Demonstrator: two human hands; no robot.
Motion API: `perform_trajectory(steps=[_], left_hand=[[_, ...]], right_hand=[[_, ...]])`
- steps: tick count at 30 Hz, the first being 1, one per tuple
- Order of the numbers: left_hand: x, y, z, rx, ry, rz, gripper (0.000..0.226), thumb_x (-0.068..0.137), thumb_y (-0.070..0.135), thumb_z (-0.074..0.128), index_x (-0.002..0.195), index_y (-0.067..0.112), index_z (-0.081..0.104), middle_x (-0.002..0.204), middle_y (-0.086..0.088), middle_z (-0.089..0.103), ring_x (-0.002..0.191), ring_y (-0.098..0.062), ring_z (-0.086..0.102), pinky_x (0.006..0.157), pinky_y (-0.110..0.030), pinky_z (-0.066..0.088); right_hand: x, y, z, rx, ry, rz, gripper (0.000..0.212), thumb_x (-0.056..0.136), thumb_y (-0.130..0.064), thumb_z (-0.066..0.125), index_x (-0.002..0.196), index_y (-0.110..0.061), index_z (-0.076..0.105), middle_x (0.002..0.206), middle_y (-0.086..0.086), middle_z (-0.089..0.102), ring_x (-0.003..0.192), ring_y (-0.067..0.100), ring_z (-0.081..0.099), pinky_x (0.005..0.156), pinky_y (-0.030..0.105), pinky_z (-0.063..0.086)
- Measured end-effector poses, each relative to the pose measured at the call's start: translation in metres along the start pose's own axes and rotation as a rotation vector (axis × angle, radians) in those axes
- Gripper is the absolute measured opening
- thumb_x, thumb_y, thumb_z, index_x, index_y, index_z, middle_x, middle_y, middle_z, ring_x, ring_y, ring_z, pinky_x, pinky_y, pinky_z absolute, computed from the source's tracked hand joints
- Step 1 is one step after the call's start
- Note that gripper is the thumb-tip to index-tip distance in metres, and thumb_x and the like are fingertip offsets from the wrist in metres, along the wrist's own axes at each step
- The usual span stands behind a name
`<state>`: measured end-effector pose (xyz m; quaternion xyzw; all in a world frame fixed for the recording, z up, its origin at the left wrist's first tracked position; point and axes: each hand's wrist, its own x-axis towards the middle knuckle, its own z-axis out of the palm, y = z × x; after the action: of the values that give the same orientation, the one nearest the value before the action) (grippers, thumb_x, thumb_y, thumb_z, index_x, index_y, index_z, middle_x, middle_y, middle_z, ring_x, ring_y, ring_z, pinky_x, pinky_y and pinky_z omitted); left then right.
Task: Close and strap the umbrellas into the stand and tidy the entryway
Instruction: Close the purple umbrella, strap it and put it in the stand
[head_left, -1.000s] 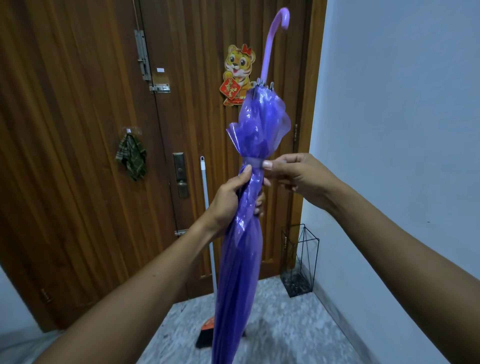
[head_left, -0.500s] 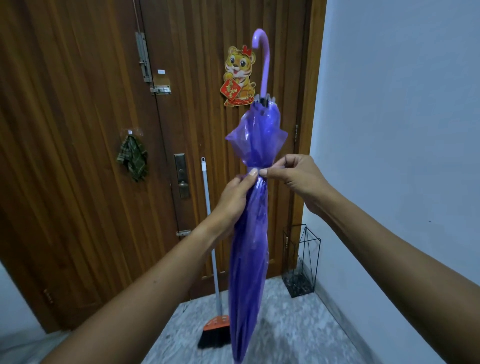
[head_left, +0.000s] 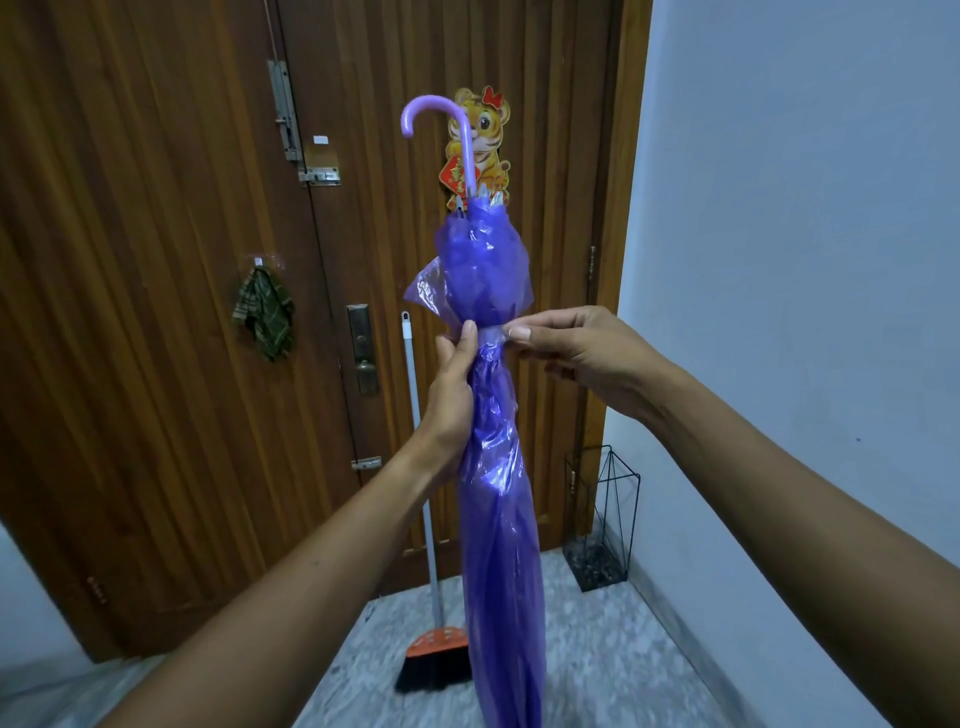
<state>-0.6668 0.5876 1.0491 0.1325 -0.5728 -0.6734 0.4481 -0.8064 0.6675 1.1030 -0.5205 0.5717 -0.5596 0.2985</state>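
A brown wooden door (head_left: 156, 260) fills most of what's in front of me, with a pale wall (head_left: 805, 208) running along the right and a speckled stone floor (head_left: 623, 665) below. Held upright in front of the door is the folded purple umbrella (head_left: 496, 519), hooked handle at the top and its lower end off the bottom of the view. A broom (head_left: 418, 441) leans against the door just behind it, orange-and-black head on the floor. The black wire stand (head_left: 597, 569) sits in the corner where door meets wall, well apart from the umbrella. The left hand (head_left: 452, 395) is wrapped round the gathered canopy at its narrowest part, thumb pointing up. The right hand (head_left: 582, 353) reaches in from the other side, thumb and forefinger pinching the end of the strap (head_left: 491, 335), which circles the canopy just above the left hand. A checked cloth (head_left: 265, 317) hangs from a hook on the door, and a tiger sticker (head_left: 485, 135) is stuck behind the handle.
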Motion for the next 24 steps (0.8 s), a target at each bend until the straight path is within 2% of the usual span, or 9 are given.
perform_trajectory(steps=[4, 8, 11, 14, 18, 24], left_hand=[[-0.002, 0.003, 0.001, -0.019, -0.067, 0.008, 0.041, 0.103, 0.040, 0.044, 0.135, 0.017, 0.034, 0.091, -0.008, 0.059, 0.055, -0.020, 0.062, 0.051, -0.033, 0.055], [0.001, 0.007, -0.002, -0.061, -0.112, -0.006, 0.041, 0.102, 0.039, 0.047, 0.139, 0.022, 0.040, 0.096, -0.007, 0.063, 0.060, -0.022, 0.064, 0.056, -0.033, 0.057], [0.000, 0.008, -0.004, -0.090, -0.101, -0.024, 0.044, 0.101, 0.036, 0.050, 0.139, 0.014, 0.045, 0.096, -0.007, 0.068, 0.067, -0.020, 0.069, 0.061, -0.031, 0.060], [0.000, 0.007, -0.008, -0.095, -0.083, -0.025, 0.047, 0.101, 0.034, 0.051, 0.139, 0.006, 0.049, 0.100, -0.007, 0.068, 0.075, -0.016, 0.069, 0.068, -0.028, 0.060], [-0.002, 0.007, -0.011, -0.046, -0.103, -0.025, 0.046, 0.102, 0.035, 0.049, 0.135, 0.004, 0.054, 0.101, -0.010, 0.067, 0.081, -0.017, 0.067, 0.074, -0.028, 0.058], [-0.001, 0.010, -0.007, -0.005, -0.106, -0.023, 0.047, 0.101, 0.037, 0.051, 0.132, 0.002, 0.058, 0.105, -0.013, 0.069, 0.087, -0.020, 0.067, 0.078, -0.029, 0.057]], right_hand=[[-0.001, 0.000, 0.001, 0.082, 0.029, 0.069, 0.021, 0.083, -0.026, 0.078, 0.102, -0.015, 0.079, 0.102, 0.007, 0.077, 0.093, 0.014, 0.067, 0.087, 0.036, 0.039], [-0.003, 0.000, 0.001, 0.140, 0.007, 0.110, 0.014, 0.084, -0.025, 0.077, 0.097, -0.018, 0.079, 0.091, -0.003, 0.077, 0.086, 0.009, 0.069, 0.086, 0.036, 0.040], [-0.003, 0.001, 0.001, 0.142, -0.021, 0.123, 0.015, 0.084, -0.027, 0.077, 0.097, -0.021, 0.080, 0.096, 0.000, 0.077, 0.095, 0.015, 0.069, 0.088, 0.037, 0.040], [-0.004, 0.000, 0.001, 0.131, -0.032, 0.130, 0.017, 0.083, -0.028, 0.077, 0.097, -0.020, 0.080, 0.097, 0.002, 0.077, 0.094, 0.016, 0.070, 0.087, 0.037, 0.040], [-0.005, 0.001, 0.003, 0.135, -0.044, 0.145, 0.024, 0.073, -0.032, 0.081, 0.095, -0.021, 0.080, 0.097, 0.002, 0.077, 0.098, 0.018, 0.070, 0.085, 0.035, 0.041], [-0.004, 0.000, -0.002, 0.174, -0.057, 0.152, 0.026, 0.069, -0.029, 0.081, 0.092, -0.017, 0.077, 0.090, 0.000, 0.076, 0.091, 0.014, 0.070, 0.080, 0.031, 0.045]])
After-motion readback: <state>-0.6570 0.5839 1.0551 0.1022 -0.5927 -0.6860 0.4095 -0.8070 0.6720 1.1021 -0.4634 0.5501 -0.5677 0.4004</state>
